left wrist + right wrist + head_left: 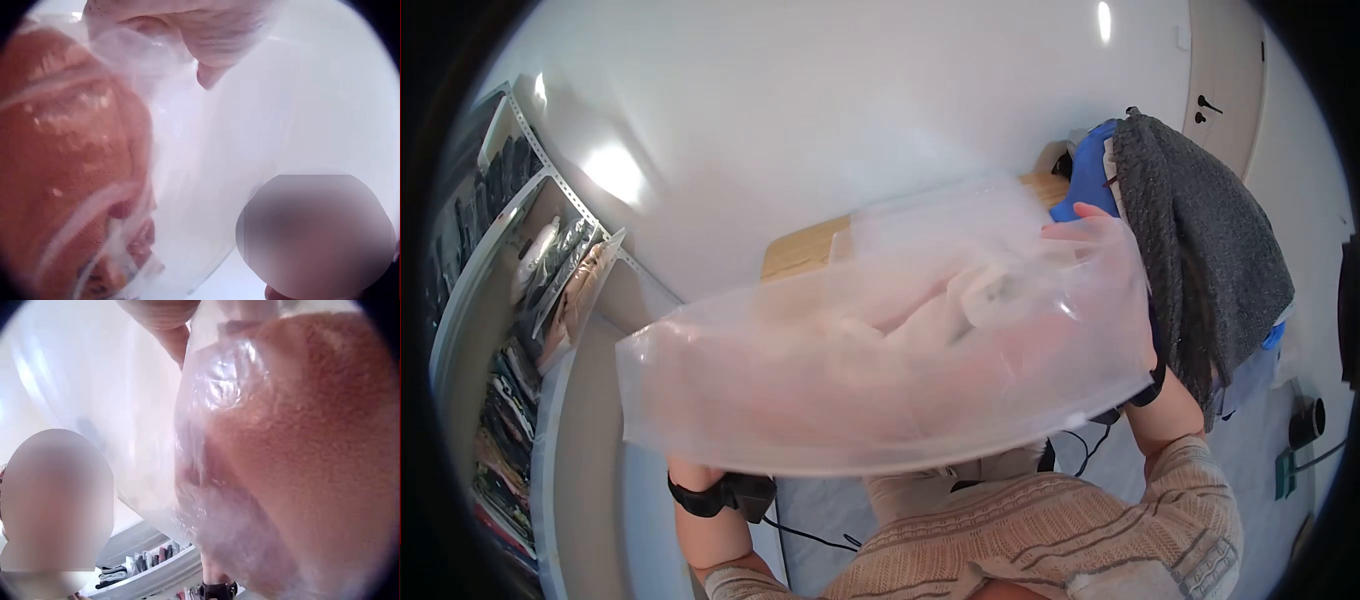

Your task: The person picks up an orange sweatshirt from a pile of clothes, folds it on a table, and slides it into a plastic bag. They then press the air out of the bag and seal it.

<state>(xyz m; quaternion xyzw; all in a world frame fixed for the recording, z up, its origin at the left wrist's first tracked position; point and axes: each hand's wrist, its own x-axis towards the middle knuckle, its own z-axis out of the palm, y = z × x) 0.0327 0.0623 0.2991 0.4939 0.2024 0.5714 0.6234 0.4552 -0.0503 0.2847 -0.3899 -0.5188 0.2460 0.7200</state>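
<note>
A large frosted plastic zip bag (pixel 760 400) is held up in front of the chest, its long near edge toward the body. A folded fuzzy garment (pixel 325 425) shows through the plastic, reddish-brown in both wrist views and paler in the head view. At the bag's far right corner, the right hand (pixel 1112 265) grips the plastic, partly seen through it. My left hand (pixel 194 28) holds the bag at the other end; in the head view the plastic veils it. A small slider (pixel 1075 418) sits on the near edge.
Behind the bag stands a wooden table (pixel 805 250) with another translucent bag (pixel 945 205) on it. A dark grey textile (pixel 1200 230) and blue cloth (pixel 1088 180) are heaped at the right. Shelves (pixel 550 290) of bagged clothes line the left side. Cables (pixel 1090 455) hang near the body.
</note>
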